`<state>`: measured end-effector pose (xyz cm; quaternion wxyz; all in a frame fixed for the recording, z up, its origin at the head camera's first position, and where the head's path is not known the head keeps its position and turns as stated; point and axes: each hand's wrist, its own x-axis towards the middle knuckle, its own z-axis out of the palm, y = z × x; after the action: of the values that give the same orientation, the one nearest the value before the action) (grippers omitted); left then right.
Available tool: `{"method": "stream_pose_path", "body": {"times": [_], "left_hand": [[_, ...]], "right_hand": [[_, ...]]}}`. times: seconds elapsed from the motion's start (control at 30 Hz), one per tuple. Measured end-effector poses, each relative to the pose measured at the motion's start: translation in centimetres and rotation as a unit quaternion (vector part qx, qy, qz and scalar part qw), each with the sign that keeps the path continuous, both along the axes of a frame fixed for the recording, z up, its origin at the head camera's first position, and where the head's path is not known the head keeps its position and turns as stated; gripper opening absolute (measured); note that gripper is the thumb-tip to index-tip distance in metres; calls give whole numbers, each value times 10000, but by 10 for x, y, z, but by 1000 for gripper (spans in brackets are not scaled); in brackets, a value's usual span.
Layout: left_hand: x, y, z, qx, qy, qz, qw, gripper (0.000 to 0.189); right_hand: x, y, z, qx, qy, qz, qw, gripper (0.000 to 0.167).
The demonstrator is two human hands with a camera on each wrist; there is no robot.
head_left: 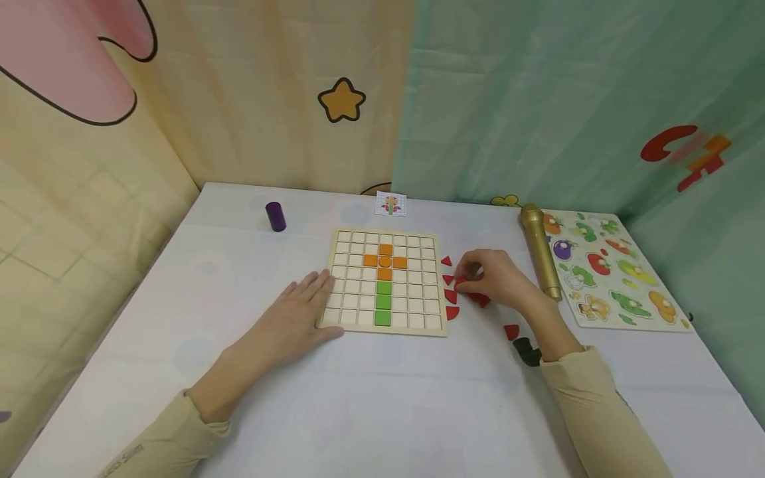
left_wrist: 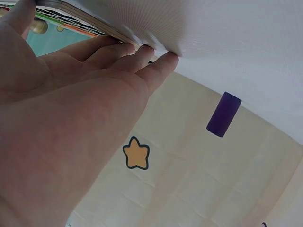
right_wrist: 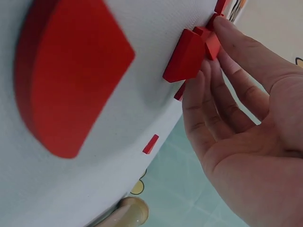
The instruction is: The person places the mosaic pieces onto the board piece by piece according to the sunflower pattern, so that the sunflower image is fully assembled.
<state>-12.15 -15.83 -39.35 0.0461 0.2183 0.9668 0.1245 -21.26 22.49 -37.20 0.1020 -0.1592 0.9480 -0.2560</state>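
A wooden grid board (head_left: 352, 313) lies mid-table. Orange squares form a cross on it around an orange round piece (head_left: 385, 261), above a column of green squares (head_left: 383, 301). My left hand (head_left: 297, 311) rests at the board's left edge, fingers straight and fingertips touching the rim. To the right of the board, my right hand (head_left: 493, 277) pinches a red piece (right_wrist: 212, 46) between thumb and fingers, low over the table. Beside it lie other red pieces (right_wrist: 183, 56), partly hidden by the fingers. Several red pieces (head_left: 451, 297) stand in a column along the board's right edge.
A pattern card (head_left: 391, 204) lies behind the board. A purple cylinder (head_left: 275, 217) stands at the back left. On the right are a gold microphone (head_left: 540, 252) and a vegetable puzzle board (head_left: 621, 272). A red piece (head_left: 511, 331) and dark pieces (head_left: 526, 352) lie by the right forearm.
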Motion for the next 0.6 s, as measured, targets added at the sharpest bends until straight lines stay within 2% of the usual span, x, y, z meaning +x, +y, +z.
{"method": "stream_pose_path", "body": {"times": [0.3, 0.47, 0.6], "left_hand": [[-1, 0, -2, -34, -54, 33, 10000, 95], [0, -1, -2, 12, -2, -13, 10000, 93], [0, -2, -1, 35, -5, -16, 10000, 92]], "right_hand": [[4, 3, 5, -215, 245, 237, 9992, 13], [9, -7, 12, -249, 324, 450, 9982, 20], [14, -20, 13, -389, 394, 576, 9968, 16]]}}
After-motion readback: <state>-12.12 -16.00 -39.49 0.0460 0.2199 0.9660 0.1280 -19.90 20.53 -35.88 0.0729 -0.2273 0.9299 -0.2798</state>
